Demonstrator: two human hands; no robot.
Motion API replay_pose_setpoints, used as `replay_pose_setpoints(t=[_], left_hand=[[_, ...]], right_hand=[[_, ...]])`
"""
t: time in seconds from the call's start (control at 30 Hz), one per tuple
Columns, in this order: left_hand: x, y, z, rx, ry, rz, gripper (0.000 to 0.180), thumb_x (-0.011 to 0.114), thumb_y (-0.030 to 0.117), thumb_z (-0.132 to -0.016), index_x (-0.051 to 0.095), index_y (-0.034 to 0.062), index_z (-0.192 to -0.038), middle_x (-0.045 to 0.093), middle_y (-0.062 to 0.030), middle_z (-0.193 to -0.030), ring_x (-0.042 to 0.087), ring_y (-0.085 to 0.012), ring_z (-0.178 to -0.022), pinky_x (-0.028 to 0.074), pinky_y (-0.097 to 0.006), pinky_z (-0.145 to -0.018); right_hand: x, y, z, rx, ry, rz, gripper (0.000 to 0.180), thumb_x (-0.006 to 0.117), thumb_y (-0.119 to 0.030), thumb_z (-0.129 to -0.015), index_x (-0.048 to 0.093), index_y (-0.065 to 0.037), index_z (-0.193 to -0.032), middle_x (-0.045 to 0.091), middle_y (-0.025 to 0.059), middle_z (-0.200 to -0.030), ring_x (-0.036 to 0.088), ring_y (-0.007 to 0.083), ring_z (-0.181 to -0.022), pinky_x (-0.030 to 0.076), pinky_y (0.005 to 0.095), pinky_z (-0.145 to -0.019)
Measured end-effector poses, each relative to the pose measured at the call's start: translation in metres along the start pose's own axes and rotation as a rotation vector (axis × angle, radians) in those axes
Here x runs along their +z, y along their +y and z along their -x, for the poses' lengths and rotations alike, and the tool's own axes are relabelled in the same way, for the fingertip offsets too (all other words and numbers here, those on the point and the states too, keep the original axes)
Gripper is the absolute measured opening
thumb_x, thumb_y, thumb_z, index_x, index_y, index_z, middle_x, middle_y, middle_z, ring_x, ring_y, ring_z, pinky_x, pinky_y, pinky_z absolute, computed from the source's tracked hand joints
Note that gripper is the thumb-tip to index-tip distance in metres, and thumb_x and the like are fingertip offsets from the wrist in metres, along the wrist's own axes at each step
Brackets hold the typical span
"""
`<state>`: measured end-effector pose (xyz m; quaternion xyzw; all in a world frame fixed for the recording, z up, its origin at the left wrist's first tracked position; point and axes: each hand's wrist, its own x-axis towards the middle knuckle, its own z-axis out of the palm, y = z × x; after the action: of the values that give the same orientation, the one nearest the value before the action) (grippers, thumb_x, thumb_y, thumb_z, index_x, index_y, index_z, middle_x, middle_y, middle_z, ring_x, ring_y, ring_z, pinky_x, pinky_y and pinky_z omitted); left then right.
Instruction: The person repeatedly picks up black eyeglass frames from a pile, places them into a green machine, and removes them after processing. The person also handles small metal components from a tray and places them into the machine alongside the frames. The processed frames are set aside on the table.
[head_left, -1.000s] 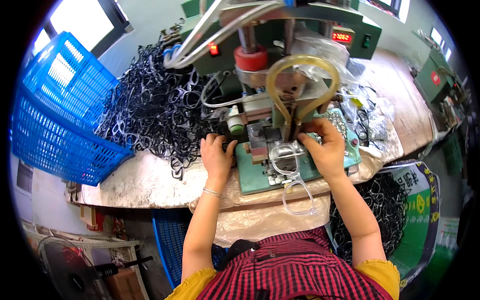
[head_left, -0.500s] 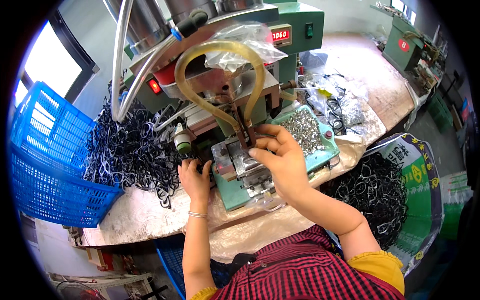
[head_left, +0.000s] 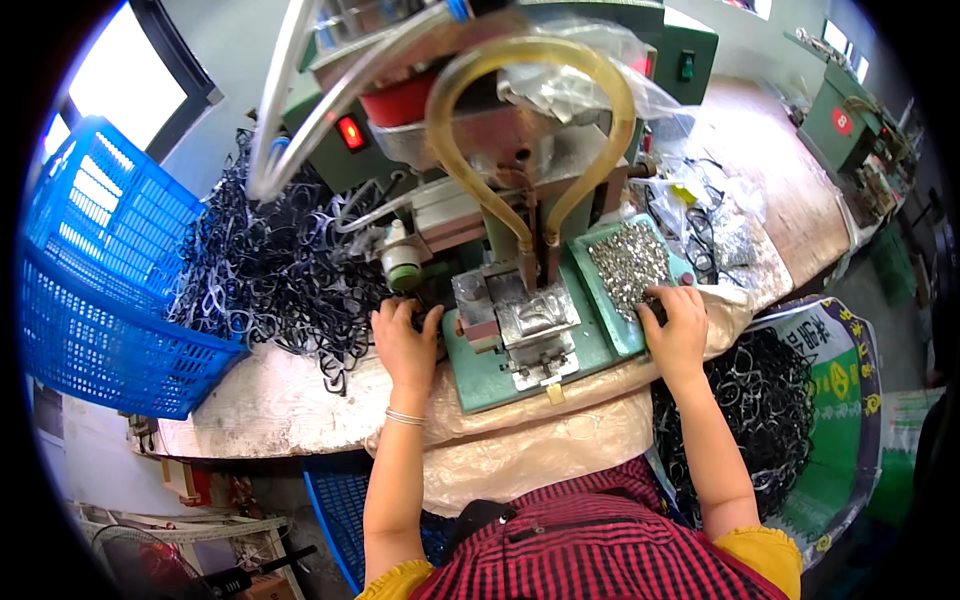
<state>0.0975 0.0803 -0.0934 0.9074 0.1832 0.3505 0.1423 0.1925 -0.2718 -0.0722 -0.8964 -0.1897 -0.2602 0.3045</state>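
My left hand [head_left: 405,345] rests at the left side of the bench press, beside the heap of black plastic loops [head_left: 310,290]. Its thumb and fingers curl round something dark that I cannot make out. My right hand [head_left: 677,335] is at the near right rim of a light green tray [head_left: 630,340], thumb and fingers apart, fingertips beside the small shiny metal pieces [head_left: 628,265]. Between the hands sits the metal fixture [head_left: 530,315] on a green base [head_left: 470,375]. Two dark, upright rods [head_left: 540,262] with yellowish tubes stand over the fixture.
Blue plastic baskets [head_left: 110,290] stand at the left. At the right, a printed sack [head_left: 840,400] holds more black loops [head_left: 740,410]. Plastic bags [head_left: 735,190] lie behind the tray. A clear tube [head_left: 300,110] and a yellowish hose [head_left: 530,50] loop in front of the press.
My right hand has left the fixture below the rods and moved right to the tray. My left hand stays beside the press. The view has shifted slightly.
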Motion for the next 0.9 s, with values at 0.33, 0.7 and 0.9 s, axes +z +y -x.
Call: replay_pose_setpoints(t=[0.33, 0.7, 0.9], left_hand=[[0.002, 0.003, -0.002, 0.016, 0.041, 0.011, 0.028, 0.083, 0.026, -0.076, 0.069, 0.0029, -0.085, 0.062, -0.0105, -0.09, 0.056, -0.0331, -0.086, 0.046, -0.042, -0.075], [0.0, -0.001, -0.002, 0.014, 0.031, 0.038, 0.029, 0.083, 0.026, -0.076, 0.069, 0.0031, -0.087, 0.061, -0.011, -0.089, 0.056, -0.0334, -0.086, 0.046, -0.043, -0.077], [0.003, -0.001, -0.002, -0.014, 0.023, 0.043, 0.029, 0.082, 0.027, -0.077, 0.069, 0.0035, -0.088, 0.062, -0.0105, -0.091, 0.057, -0.0336, -0.088, 0.047, -0.043, -0.079]], right_hand=[[0.01, -0.016, -0.011, -0.05, 0.053, -0.043, 0.012, 0.075, -0.004, -0.077, 0.067, -0.005, -0.086, 0.068, 0.0083, -0.085, 0.061, 0.0302, -0.087, 0.048, 0.0403, -0.081], [0.011, -0.027, -0.009, 0.009, 0.055, -0.171, 0.01, 0.071, -0.002, -0.079, 0.066, -0.002, -0.088, 0.067, 0.0108, -0.087, 0.062, 0.0286, -0.086, 0.049, 0.0372, -0.079], [0.014, -0.031, -0.009, 0.067, 0.029, -0.254, 0.009, 0.068, 0.0, -0.084, 0.066, 0.0, -0.092, 0.066, 0.0091, -0.089, 0.061, 0.0232, -0.087, 0.047, 0.0335, -0.084]])
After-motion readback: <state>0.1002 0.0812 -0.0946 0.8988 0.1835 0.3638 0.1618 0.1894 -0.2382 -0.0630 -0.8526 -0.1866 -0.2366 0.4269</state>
